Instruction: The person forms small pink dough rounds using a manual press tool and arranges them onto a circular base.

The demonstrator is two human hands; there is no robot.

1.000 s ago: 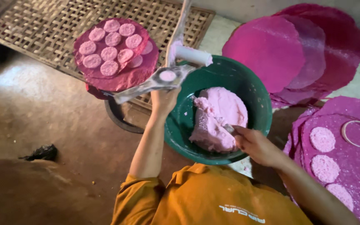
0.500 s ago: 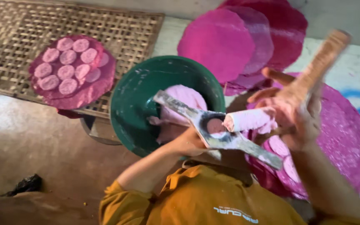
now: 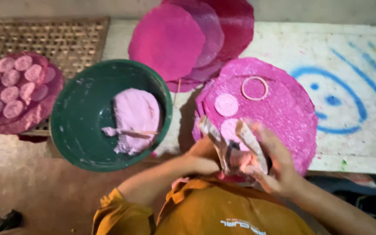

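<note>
Far left: a pink round mat [image 3: 20, 98] loaded with small pale pink discs [image 3: 11, 87], resting on a woven bamboo rack [image 3: 62, 39]. Just right of it: a green bowl [image 3: 79, 130] holding a lump of pale pink dough [image 3: 135, 117], with a thin stick [image 3: 131, 132] lying across the dough, long axis roughly left to right. Behind the bowl, toward the wall: a stack of large magenta sheets [image 3: 183, 39], overlapping. Centre, close to the body: left hand [image 3: 203, 163] closed around the lower end of a hinged two-armed metal press [image 3: 229, 146]. Right hand [image 3: 275, 163] just beside it, fingers curled round the other arm, a bit of pink dough seemingly between the arms; motion blur keeps the exact pinch unclear. Long axis of the press pointing up and away from the body, toward the work mat. Directly beyond both hands: a large magenta mat [image 3: 283, 109] on the white painted table [image 3: 362, 143], bearing flat pale discs [image 3: 226, 105] and a thin ring [image 3: 254, 88]. Mat touching the right hand's fingertips, so right hand nearer to it; bowl nearer the left.
</note>
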